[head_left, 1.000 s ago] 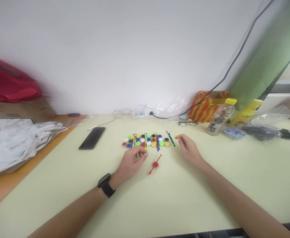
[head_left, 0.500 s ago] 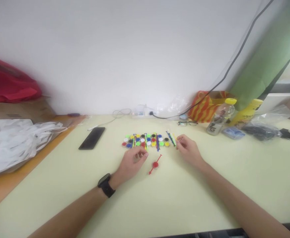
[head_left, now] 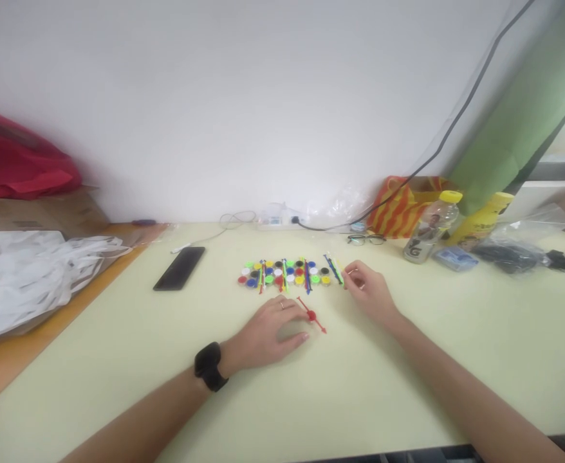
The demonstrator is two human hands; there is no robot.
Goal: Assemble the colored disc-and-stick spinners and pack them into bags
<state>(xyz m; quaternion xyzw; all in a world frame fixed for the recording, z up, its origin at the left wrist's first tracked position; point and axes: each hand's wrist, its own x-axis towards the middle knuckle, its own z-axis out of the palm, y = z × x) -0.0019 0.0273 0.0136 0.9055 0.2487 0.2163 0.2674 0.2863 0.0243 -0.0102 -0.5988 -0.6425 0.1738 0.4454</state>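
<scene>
My left hand (head_left: 273, 331) is open over the table, palm down, thumb and fingers apart. Its index fingertip touches the round hub of a red arrow spinner (head_left: 312, 316), whose pointer slants down to the right. Behind it lie rows of small round discs (head_left: 289, 271) in several colours, with thin plastic arrows (head_left: 307, 276) laid between them. At the right end of the rows, my right hand (head_left: 367, 289) rests with thumb and index finger pinched beside another bundle of arrows (head_left: 333, 269). What the pinch holds, if anything, is too small to make out.
A black phone (head_left: 179, 269) lies to the left. Glasses (head_left: 365, 239), a striped bag (head_left: 396, 209), two yellow-capped bottles (head_left: 430, 228) and plastic packets (head_left: 456, 258) stand or lie at the back right. White bags (head_left: 26, 276) fill the left side. A power strip (head_left: 275, 222) sits by the wall.
My left hand has moved toward me and right, from the rows onto the red spinner. The spinner has turned and shifted slightly right. My right hand has stayed nearly still.
</scene>
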